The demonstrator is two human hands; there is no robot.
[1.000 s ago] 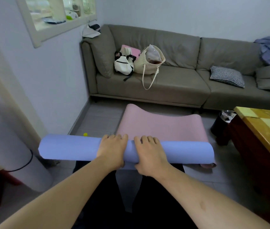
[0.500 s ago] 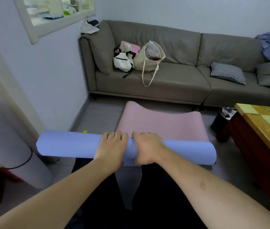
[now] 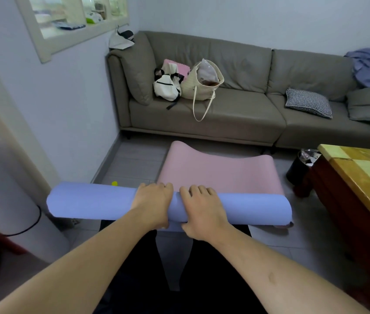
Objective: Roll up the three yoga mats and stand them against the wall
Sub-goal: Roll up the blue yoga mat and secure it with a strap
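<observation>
Yoga mats fill the middle of the head view, the only view here. A blue mat point(image 3: 93, 201), nearly all rolled into a long tube, lies crosswise above the floor point(image 3: 134, 159) in front of the person's knees. The left hand point(image 3: 153, 203) and right hand point(image 3: 202, 210) sit side by side on the middle of the roll, fingers curled over its far side, gripping it. Just beyond, touching the roll, a pink mat point(image 3: 215, 171) lies flat on the floor, its far edge rippled upward near a grey sofa point(image 3: 236, 114). A wooden desk point(image 3: 360, 173) stands at the right; a pale wall point(image 3: 77, 105) runs along the left. A third mat cannot be made out for certain. The blue mat looks light, soft and springy, likely to unroll if released, so a hold around mid-roll or both ends seems best.
</observation>
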